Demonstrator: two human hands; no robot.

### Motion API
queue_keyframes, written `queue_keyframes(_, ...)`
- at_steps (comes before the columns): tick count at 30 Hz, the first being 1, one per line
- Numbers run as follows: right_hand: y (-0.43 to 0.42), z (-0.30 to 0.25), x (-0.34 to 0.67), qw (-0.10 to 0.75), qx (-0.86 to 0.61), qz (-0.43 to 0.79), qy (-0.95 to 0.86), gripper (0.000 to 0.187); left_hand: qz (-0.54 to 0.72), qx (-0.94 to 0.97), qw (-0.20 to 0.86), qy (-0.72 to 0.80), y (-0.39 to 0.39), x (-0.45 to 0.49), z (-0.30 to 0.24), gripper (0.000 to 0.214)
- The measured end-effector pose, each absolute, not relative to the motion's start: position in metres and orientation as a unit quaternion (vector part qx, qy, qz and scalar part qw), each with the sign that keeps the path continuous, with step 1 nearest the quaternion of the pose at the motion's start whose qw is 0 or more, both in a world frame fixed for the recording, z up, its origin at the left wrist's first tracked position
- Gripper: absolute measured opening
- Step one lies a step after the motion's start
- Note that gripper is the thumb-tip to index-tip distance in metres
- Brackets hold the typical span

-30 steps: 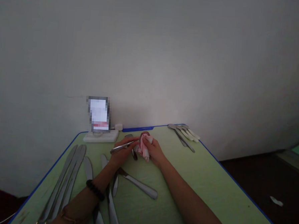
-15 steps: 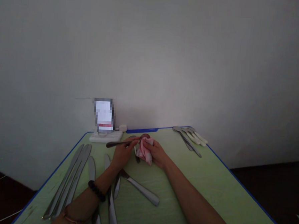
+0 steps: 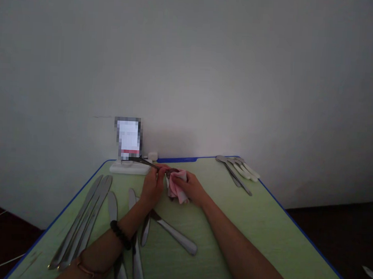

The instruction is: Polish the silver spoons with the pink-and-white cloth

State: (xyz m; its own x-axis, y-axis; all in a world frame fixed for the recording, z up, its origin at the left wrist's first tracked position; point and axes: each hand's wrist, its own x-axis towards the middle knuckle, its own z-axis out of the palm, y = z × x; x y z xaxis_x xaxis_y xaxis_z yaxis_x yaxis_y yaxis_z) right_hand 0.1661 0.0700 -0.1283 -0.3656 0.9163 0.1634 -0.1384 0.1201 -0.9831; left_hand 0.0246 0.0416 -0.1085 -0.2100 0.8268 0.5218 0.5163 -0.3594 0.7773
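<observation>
My left hand is closed round the handle of a metal spoon, whose free end points up and to the left. The spoon's bowl is partly covered by a pink cloth. Pinched in my right hand, the cloth is pressed against that bowl. Below my hands, a piece of cutlery with a broad silver handle lies slantwise on the green table. Several table knives lie at the left, some partly hidden under my left forearm.
A lit phone, blurred out, stands on a white base at the back left, beside a white plug. More cutlery, some with pale handles, lies at the back right. A wall rises behind the table.
The spoon's handle end has swung upward, and my left hand has turned with it. The cloth and my right hand have shifted slightly left over the bowl.
</observation>
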Motion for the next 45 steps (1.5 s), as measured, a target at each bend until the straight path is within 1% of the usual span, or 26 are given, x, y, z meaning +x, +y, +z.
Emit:
queue_keyframes(4,0.068,-0.126,0.167,0.439,-0.336,0.525,-0.647,0.028,0.535,0.628,0.145,0.546,0.042,0.026,-0.109,0.025)
queue_keyframes(10,0.072,-0.129,0.162,0.487,-0.346,0.550,-0.584,0.031,0.492,0.649,0.151,0.560,0.045,0.029,-0.117,0.017)
queue_keyframes(14,0.072,-0.130,0.162,0.496,-0.371,0.526,-0.583,0.030,0.456,0.672,0.135,0.568,0.045,0.030,-0.117,0.021)
queue_keyframes(20,0.068,-0.127,0.161,0.477,-0.360,0.519,-0.611,0.032,0.387,0.690,0.093,0.605,0.042,0.027,-0.116,0.026)
queue_keyframes(22,0.066,-0.125,0.159,0.483,-0.373,0.491,-0.621,0.029,0.364,0.690,0.073,0.621,0.041,0.028,-0.114,0.025)
queue_keyframes(25,0.061,-0.121,0.156,0.514,-0.418,0.416,-0.623,0.021,0.327,0.691,0.037,0.644,0.040,0.028,-0.112,0.023)
queue_keyframes(27,0.058,-0.119,0.155,0.536,-0.439,0.378,-0.614,0.020,0.304,0.694,0.018,0.652,0.040,0.027,-0.111,0.021)
queue_keyframes(29,0.057,-0.119,0.154,0.548,-0.442,0.365,-0.609,0.019,0.287,0.702,0.009,0.652,0.040,0.026,-0.110,0.019)
queue_keyframes(32,0.059,-0.119,0.155,0.552,-0.427,0.369,-0.613,0.019,0.259,0.715,0.001,0.649,0.039,0.026,-0.109,0.017)
queue_keyframes(36,0.064,-0.122,0.159,0.548,-0.406,0.398,-0.614,0.021,0.251,0.701,-0.004,0.667,0.035,0.031,-0.107,0.025)
queue_keyframes(39,0.067,-0.124,0.161,0.556,-0.408,0.430,-0.583,0.025,0.246,0.698,0.008,0.673,0.033,0.035,-0.107,0.028)
queue_keyframes(42,0.068,-0.125,0.161,0.566,-0.403,0.451,-0.559,0.029,0.247,0.708,0.029,0.661,0.033,0.034,-0.109,0.027)
queue_keyframes(45,0.068,-0.127,0.160,0.542,-0.407,0.453,-0.580,0.029,0.264,0.718,0.034,0.643,0.036,0.029,-0.112,0.028)
